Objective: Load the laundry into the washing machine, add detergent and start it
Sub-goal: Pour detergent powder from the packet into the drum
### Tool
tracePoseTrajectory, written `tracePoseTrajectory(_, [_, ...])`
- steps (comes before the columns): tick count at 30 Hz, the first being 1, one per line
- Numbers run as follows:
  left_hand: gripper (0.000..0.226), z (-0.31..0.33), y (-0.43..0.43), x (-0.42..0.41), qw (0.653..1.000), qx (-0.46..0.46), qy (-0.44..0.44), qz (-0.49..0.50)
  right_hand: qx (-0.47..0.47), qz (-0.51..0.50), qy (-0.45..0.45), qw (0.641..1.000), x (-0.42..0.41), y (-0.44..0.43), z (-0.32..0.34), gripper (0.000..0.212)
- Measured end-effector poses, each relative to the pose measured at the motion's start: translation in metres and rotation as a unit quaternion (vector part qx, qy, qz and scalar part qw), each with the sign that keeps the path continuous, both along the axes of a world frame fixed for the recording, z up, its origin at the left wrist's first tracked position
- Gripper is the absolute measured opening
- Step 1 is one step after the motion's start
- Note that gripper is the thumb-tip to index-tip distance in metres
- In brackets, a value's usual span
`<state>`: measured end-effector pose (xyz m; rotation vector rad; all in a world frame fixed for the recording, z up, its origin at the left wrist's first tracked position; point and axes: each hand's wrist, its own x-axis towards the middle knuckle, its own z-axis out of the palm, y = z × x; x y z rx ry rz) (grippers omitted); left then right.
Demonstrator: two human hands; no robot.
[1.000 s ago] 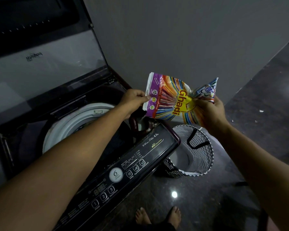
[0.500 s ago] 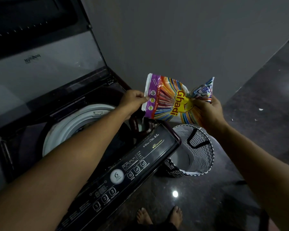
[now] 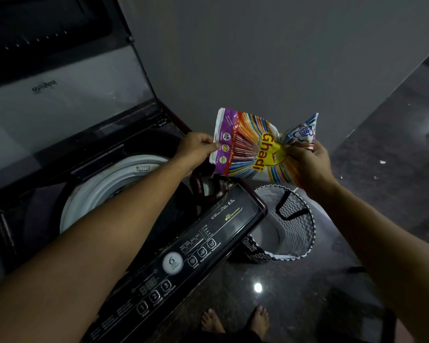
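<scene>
Hands outstretched: left hand and right hand pinch detergent packet

One wide-angle head-worn camera looks forward and steeply down, close in: washing machine at nine o'clock, laundry basket at four o'clock.

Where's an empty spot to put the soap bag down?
Bare floor lies between the basket and the feet, and there is more at far right along the wall. It is crowded over the washer corner: the left hand and right hand hold the bag there, above the button panel.
</scene>
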<state>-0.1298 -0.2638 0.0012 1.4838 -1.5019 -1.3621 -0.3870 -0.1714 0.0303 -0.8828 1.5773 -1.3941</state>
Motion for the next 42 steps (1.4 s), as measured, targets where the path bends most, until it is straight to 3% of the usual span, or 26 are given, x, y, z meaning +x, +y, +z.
tracePoseTrajectory(24, [0.009,0.0000,0.0023,0.0022,1.000,0.015,0.018,-0.012,0.004,0.001,0.004,1.000,0.0046,0.0016,-0.0015,0.021])
tracePoseTrajectory(39, [0.012,0.0009,0.0033,0.0016,0.999,0.025,0.031,-0.026,0.007,0.001,0.006,1.000,0.0019,0.0033,-0.0030,0.028])
tracePoseTrajectory(42, [0.010,-0.0001,0.0021,0.0028,1.000,0.001,-0.015,-0.025,0.011,0.001,0.010,1.000,0.0022,0.0028,-0.0022,0.026])
